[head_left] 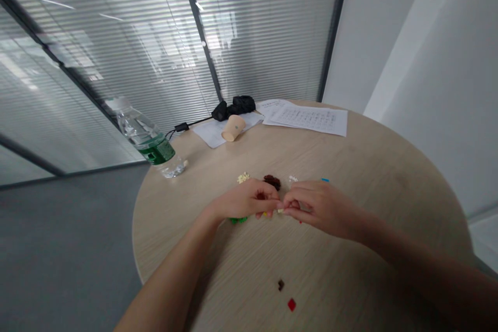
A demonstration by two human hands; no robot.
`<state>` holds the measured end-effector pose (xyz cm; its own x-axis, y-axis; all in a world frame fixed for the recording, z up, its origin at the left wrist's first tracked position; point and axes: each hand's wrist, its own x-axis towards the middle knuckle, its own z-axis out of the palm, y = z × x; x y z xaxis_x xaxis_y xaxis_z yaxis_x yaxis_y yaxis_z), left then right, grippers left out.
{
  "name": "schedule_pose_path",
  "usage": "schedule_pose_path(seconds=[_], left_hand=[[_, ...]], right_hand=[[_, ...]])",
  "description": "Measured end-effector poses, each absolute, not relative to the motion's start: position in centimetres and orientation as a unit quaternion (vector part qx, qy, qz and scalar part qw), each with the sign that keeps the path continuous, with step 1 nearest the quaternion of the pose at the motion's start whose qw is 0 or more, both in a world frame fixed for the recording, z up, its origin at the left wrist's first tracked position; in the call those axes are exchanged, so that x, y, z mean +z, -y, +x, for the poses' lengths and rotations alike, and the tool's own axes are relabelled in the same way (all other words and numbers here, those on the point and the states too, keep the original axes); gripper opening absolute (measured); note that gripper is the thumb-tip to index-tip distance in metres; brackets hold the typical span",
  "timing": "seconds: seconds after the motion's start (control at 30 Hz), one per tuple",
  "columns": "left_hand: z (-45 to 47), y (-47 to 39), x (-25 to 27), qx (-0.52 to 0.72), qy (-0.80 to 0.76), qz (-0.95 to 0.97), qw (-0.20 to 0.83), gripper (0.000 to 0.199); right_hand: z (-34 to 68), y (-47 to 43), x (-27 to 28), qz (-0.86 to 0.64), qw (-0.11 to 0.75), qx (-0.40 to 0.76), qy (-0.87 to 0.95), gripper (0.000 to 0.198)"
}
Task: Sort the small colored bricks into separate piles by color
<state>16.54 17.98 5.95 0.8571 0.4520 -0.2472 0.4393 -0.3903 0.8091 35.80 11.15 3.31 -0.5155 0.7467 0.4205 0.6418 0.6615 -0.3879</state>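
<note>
My left hand (252,198) and my right hand (317,205) meet fingertip to fingertip above the round table. Both are closed in a pinch around a tiny pale yellow piece (280,210), mostly covered by the fingers. Beyond my left hand lie a heap of small cream pieces (243,177) and a heap of dark brown pieces (272,182). Green pieces (238,220) show under my left wrist, and a bit of yellow (265,213) under its fingers. White pieces (293,179) and a blue piece (325,180) lie just past my right hand.
Near the table's front lie a dark brown piece (280,285) and a red piece (291,304). A water bottle (150,140) stands at the left edge. Farther back are a paper cup (233,128) on its side, a black bundle (235,107) with a cable, and printed sheets (307,118).
</note>
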Motion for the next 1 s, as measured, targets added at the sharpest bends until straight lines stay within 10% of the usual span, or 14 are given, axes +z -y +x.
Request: schedule_pose_path(seconds=[0.3, 0.57, 1.0], left_hand=[[16.5, -17.9, 5.9, 0.008, -0.263, 0.846, 0.464, 0.025], [14.2, -20.8, 5.8, 0.034, -0.518, 0.854, -0.001, 0.025], [14.5, -21.3, 4.8, -0.031, -0.573, 0.819, -0.011, 0.031]], right_hand=[[35.6, -10.9, 3.7, -0.425, 0.291, 0.082, 0.853, 0.013], [35.1, -10.1, 4.1, -0.290, 0.181, 0.246, 0.907, 0.003], [33.0, -8.4, 3.1, -0.212, 0.031, 0.303, 0.928, 0.013]])
